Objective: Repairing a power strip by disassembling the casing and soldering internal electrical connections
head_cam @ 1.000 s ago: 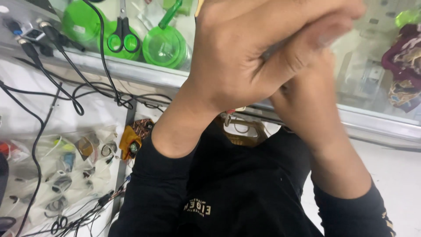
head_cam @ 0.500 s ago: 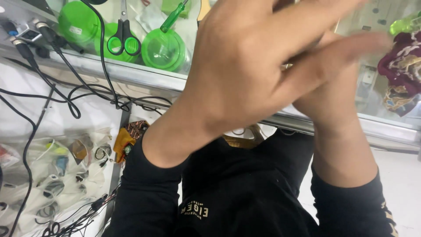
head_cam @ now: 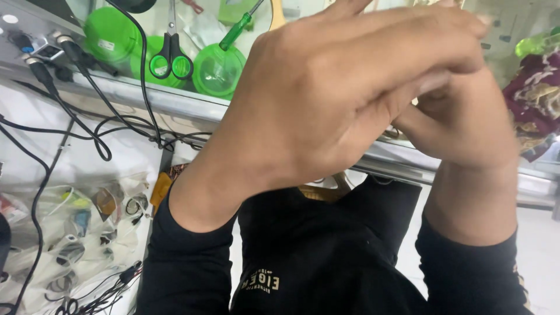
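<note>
My left hand (head_cam: 338, 99) is raised close to the camera, fingers stretched out and held together, laid across my right hand (head_cam: 466, 122). The right hand sits behind it with curled fingers and is largely covered. Nothing shows in either hand, though both palms are hidden. Black long sleeves (head_cam: 186, 268) cover both forearms to the wrist. The hands hang above the metal edge of a glass counter (head_cam: 175, 102).
Behind the glass lie green round containers (head_cam: 219, 70), green-handled scissors (head_cam: 170, 61) and a green-handled screwdriver (head_cam: 236, 29). Black cables (head_cam: 105, 116) with plugs trail across the left. Small bagged parts (head_cam: 76, 233) lie lower left. A maroon patterned cloth (head_cam: 536, 99) is at the right.
My hands have slid against each other: the left hand's fingers have moved further right over the right hand, and both hands fill more of the view.
</note>
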